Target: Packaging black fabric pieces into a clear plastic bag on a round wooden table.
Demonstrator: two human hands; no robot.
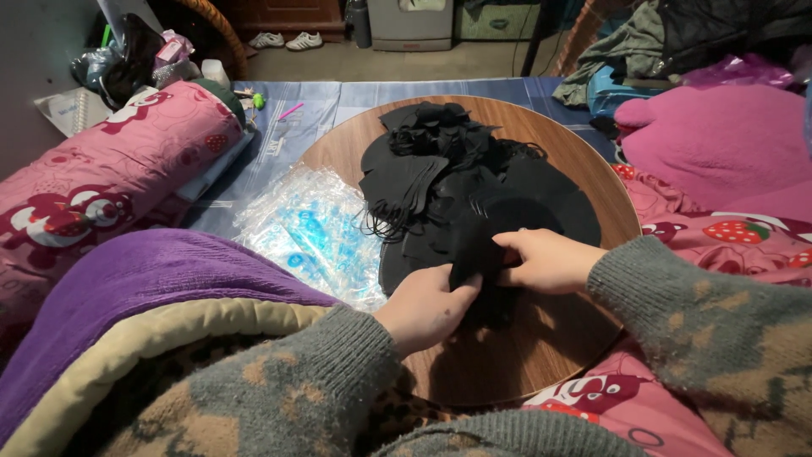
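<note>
Grey knitted sleeves nearest; left hand (pixel 427 306) and right hand (pixel 545 260) both pinch one black fabric piece (pixel 474 254) at the near edge of a heap of black fabric pieces (pixel 457 169) on a round wooden tabletop (pixel 507 364). Clear plastic bags (pixel 309 228) lie left. Most of the heap appears unhandled.
</note>
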